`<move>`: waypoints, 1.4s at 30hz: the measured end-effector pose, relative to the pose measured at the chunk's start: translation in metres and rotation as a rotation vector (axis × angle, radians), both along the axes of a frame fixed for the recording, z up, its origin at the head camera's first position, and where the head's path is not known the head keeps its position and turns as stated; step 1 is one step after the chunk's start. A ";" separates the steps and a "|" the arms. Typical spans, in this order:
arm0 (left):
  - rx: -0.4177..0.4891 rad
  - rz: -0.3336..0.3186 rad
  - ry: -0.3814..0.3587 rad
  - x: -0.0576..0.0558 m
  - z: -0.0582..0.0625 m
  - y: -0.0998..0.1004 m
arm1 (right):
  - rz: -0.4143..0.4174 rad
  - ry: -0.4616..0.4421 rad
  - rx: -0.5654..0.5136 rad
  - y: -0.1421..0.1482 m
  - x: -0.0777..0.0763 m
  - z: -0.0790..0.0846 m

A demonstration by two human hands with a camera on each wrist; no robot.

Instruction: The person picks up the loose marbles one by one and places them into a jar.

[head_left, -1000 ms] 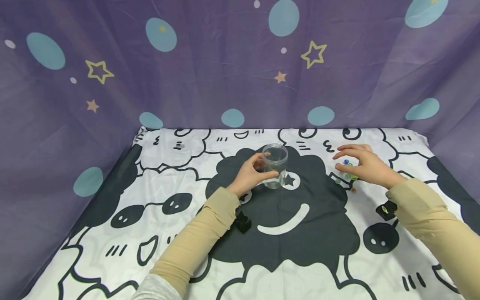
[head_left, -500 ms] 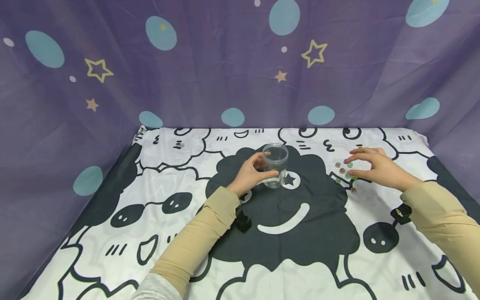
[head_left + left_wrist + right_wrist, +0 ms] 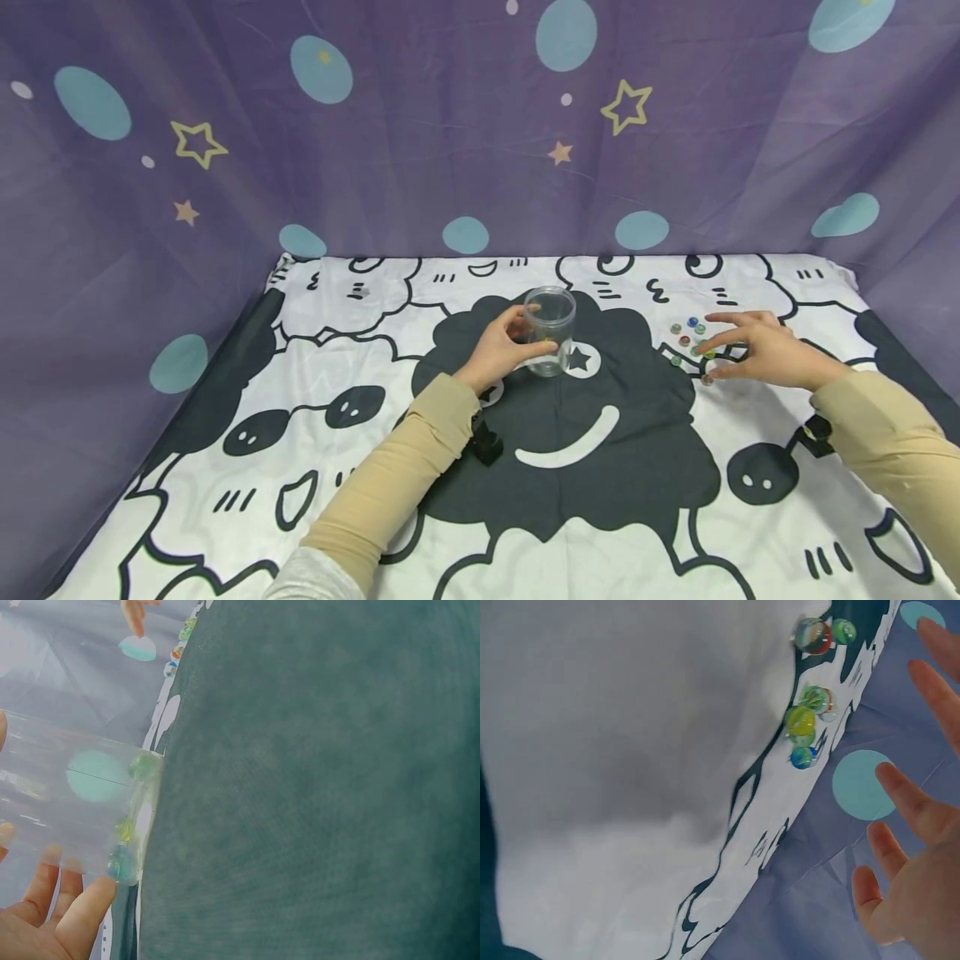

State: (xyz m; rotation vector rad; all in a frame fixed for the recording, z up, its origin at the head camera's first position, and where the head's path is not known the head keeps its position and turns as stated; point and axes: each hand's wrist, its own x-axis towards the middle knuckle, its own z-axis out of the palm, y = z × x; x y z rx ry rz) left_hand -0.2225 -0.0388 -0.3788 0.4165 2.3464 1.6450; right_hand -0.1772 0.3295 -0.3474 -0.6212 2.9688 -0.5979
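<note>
My left hand (image 3: 497, 352) grips a clear plastic jar (image 3: 553, 310) standing upright on the cloth, thumb on the near side. Inside, at its base, the left wrist view shows a green marble (image 3: 142, 766), a yellow one (image 3: 124, 828) and a bluish one (image 3: 118, 862). To the right, my right hand (image 3: 776, 357) hovers with fingers spread over a loose group of glass marbles. Its thumb tip is right by a brownish marble (image 3: 707, 380). A blue marble (image 3: 692, 322), a red one (image 3: 684, 341) and a green one (image 3: 676, 362) lie left of the fingers.
A white cloth with black cartoon shapes (image 3: 570, 492) covers the table. Behind it hangs a purple curtain (image 3: 420, 167) with stars and dots. Black wrist devices (image 3: 486, 443) show below both forearms.
My right hand has drawn back toward the right and nearer to me, from the far blue marble to the near brownish one. My left hand and the jar have stayed put.
</note>
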 end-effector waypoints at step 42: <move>0.010 0.010 0.024 0.005 0.004 0.001 | 0.006 -0.039 0.038 0.002 0.000 -0.028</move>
